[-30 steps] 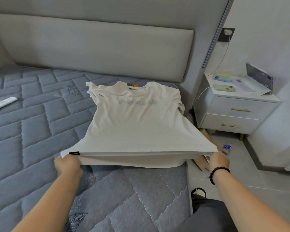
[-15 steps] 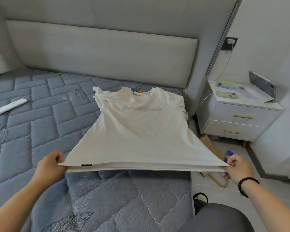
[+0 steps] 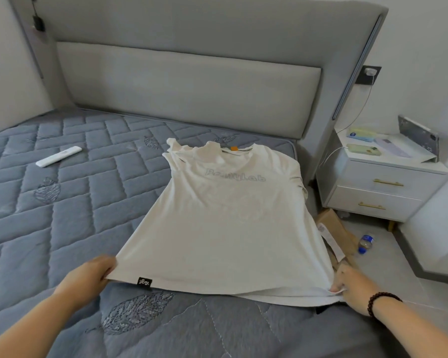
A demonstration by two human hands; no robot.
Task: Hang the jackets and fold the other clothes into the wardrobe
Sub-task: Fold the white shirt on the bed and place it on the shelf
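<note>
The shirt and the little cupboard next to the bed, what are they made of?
The T-shirt looks like soft matte knit cloth, probably cotton: it drapes and wrinkles. The nightstand looks like smooth white-painted wood or board, with shiny gold metal-looking handles.

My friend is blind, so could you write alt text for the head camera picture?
A person's left hand and right hand grip the bottom corners of a cream T-shirt spread face up on a grey quilted mattress. A white remote lies to the left; a white nightstand stands on the right.
</note>
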